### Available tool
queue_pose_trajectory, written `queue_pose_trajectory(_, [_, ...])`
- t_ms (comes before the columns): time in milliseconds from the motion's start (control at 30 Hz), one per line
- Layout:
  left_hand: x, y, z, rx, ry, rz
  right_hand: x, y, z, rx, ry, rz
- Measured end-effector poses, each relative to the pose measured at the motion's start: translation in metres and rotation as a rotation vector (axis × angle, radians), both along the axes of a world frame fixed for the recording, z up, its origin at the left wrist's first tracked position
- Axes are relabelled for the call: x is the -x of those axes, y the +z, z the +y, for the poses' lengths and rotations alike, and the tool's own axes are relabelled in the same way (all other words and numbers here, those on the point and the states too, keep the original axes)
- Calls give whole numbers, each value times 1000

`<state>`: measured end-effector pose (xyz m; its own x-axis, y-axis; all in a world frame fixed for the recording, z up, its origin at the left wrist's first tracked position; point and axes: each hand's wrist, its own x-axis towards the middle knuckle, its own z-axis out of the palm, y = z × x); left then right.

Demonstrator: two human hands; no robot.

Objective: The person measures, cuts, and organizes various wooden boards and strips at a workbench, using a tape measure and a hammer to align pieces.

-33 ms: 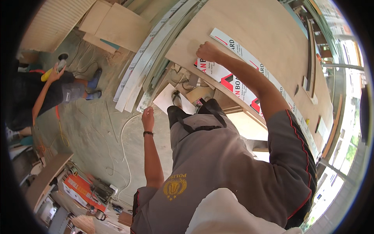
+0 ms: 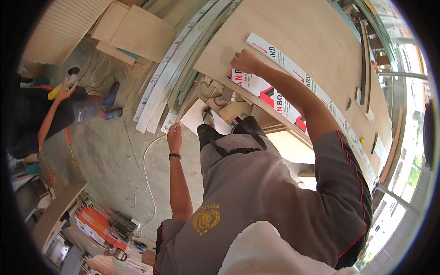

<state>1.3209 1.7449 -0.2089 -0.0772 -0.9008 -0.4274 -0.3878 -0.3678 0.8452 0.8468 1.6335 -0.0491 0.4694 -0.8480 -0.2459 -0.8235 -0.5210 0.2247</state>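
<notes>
My right hand (image 2: 246, 61) is closed like a fist over the large wooden panel (image 2: 293, 32), near its left edge. Beside it lies a long white printed board strip (image 2: 280, 57). Under my right forearm shows another white board with red and black print (image 2: 268, 91). My left hand (image 2: 174, 137) is low on the left, its fingers curled together close to the lower end of a pale strip (image 2: 168, 123). Whether the fingers touch that strip or hold something small is hidden. A dark band circles my left wrist.
Several long white strips (image 2: 158, 91) lean beside the panel. To the left, another person (image 2: 50, 110) holds a yellow power tool (image 2: 55, 92). Cables (image 2: 145, 169) run over the floor. A bench (image 2: 57, 208) and an orange box (image 2: 98, 227) stand lower left; plywood sheets (image 2: 142, 30) lie beyond.
Both my hands stay in place. The other person's hand and tool have shifted very slightly. A small pink spot now shows near my right foot.
</notes>
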Motion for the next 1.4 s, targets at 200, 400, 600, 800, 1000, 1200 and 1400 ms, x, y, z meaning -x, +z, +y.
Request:
queue_pose_trajectory(200, [75, 48, -46, 78, -270, 59, 16, -4, 35, 80, -380, -306])
queue_pose_trajectory(400, [151, 89, -58, 84, -487, 159, 16, 0, 22, -62, -371, -310])
queue_pose_trajectory(600, [206, 102, -74, 164, -598, 194, -6, 6, -15, -127, -224, -19])
queue_pose_trajectory(800, [230, 97, -91, 316, -624, 144, -21, 11, -26, -116, -38, 89])
queue_pose_trajectory(1000, [246, 92, -97, 372, -582, 12, -5, 4, -18, -122, -49, 48])
queue_pose_trajectory(1200, [265, 102, -96, 439, -557, -166, 6, 6, 20, -112, -348, -226])
queue_pose_trajectory(1400, [275, 102, -96, 605, -591, -263, 1, 14, 56, -137, -765, -585])
